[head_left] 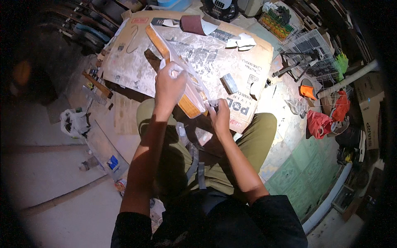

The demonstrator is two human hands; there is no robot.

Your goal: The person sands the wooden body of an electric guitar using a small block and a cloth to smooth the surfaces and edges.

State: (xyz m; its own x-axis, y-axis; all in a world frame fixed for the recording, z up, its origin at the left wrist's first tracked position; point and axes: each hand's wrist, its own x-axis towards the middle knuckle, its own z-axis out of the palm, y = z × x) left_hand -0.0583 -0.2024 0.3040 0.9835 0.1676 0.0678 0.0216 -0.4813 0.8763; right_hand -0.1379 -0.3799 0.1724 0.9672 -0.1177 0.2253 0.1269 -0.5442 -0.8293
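A wooden guitar body point(190, 105) with orange-brown sides and a whitish face is held up on its edge, slanting over the cardboard. My left hand point(170, 84) is closed around its middle from the near side. At the lower end my right hand point(220, 115) has its fingers pinched together against the edge; anything small between them is hidden. To the right of it a grey rectangular block point(228, 84) lies on the cardboard. A curled dark-red sheet of sandpaper point(194, 25) rests near the far edge.
A printed cardboard sheet point(132, 66), dusted white, covers the work surface before my knees. Torn white paper scraps point(241, 41) lie on it. A white wire rack point(310, 51), an orange item point(307, 91) and a red bag point(318, 124) are to the right. At the left sits a white plastic bag point(75, 123).
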